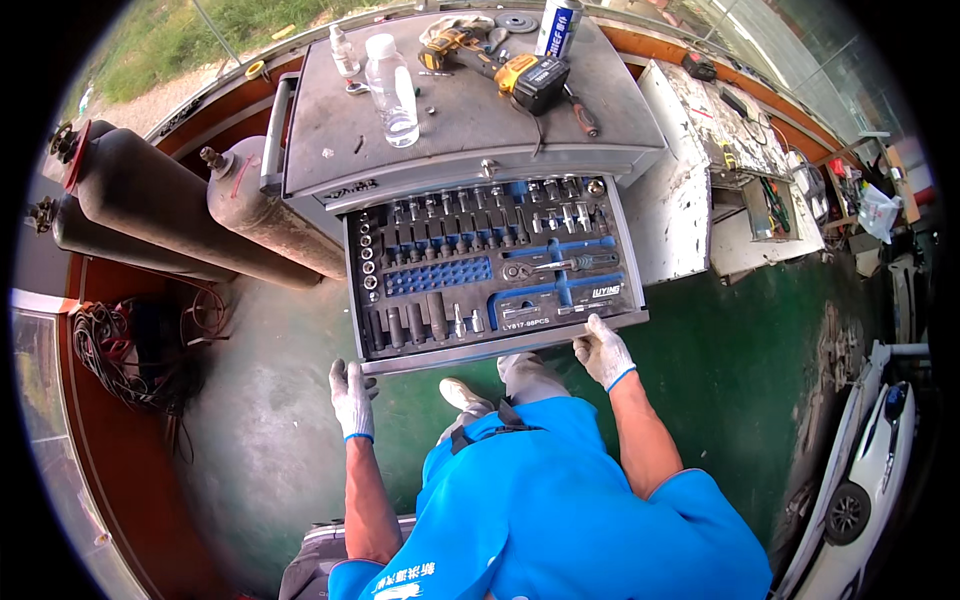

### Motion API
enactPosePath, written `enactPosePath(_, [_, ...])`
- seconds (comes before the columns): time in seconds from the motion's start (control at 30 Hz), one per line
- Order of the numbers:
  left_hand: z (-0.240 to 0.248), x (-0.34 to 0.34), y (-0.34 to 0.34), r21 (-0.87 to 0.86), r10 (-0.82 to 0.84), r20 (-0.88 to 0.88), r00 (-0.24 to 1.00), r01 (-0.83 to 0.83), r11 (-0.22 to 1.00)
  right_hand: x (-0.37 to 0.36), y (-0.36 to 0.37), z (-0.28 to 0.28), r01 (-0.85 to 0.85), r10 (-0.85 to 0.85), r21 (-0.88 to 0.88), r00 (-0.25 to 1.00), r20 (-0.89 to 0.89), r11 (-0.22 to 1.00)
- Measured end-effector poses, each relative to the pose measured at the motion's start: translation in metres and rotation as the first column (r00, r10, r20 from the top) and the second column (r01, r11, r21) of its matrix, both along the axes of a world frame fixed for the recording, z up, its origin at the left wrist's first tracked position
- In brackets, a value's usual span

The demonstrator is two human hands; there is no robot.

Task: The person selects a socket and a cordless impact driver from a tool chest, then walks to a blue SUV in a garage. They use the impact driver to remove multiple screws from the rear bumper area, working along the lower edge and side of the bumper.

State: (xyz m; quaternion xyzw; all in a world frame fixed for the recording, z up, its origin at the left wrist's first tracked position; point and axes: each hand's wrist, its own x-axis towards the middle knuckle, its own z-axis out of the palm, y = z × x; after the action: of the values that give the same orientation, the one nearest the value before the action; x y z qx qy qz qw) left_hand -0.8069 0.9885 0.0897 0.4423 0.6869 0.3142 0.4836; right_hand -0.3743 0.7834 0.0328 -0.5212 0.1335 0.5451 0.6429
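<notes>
A pulled-out tool drawer (pixel 470 354) stands before me, its dark foam tray holding rows of sockets, a ratchet (pixel 545 268) and a blue bit holder (pixel 438 276). My right hand (pixel 606 354), in a white knit glove with a blue cuff, grips the drawer's front edge near the right corner. Beside the front left corner is my left hand (pixel 353 402), gloved alike, its fingers stretched and apart with nothing in them; whether a fingertip touches the drawer I cannot tell. Large black sockets (pixel 437 316) lie along the tray's near left side.
On the grey cabinet top (pixel 330 110) stand a clear bottle (pixel 391 95), a spray can (pixel 557 28), a yellow cordless impact wrench (pixel 500 72) and a screwdriver (pixel 581 115). Gas cylinders (pixel 170 190) lean at the left, above coiled cables (pixel 125 345). A cluttered white bench (pixel 690 190) is at the right.
</notes>
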Motion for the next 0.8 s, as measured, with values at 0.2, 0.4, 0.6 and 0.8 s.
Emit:
enactPosePath(0.2, [-0.023, -0.001, 0.006, -0.089, -0.227, -0.099, 0.969, 0.218, 0.972, -0.011, -0.039, 0.005, -0.157, 0.157, -0.003, 0.987, 0.025, 0.988])
enactPosePath(0.4, [-0.017, -0.001, 0.001, -0.133, -0.228, -0.076, 0.971, 0.216, 0.967, -0.008, -0.043, 0.018, -0.203, 0.204, -0.071, 0.979, 0.012, 0.977])
enactPosePath(0.6, [-0.018, -0.003, -0.001, -0.145, -0.17, 0.004, 0.985, 0.169, 0.975, 0.031, -0.031, 0.062, -0.687, 0.754, -0.411, 0.656, 0.003, 0.599])
enactPosePath(0.8, [-0.016, 0.001, -0.007, -0.068, -0.168, -0.033, 0.985, 0.166, 0.984, 0.04, 0.015, 0.099, -0.764, 0.904, -0.484, 0.384, 0.19, 0.426])
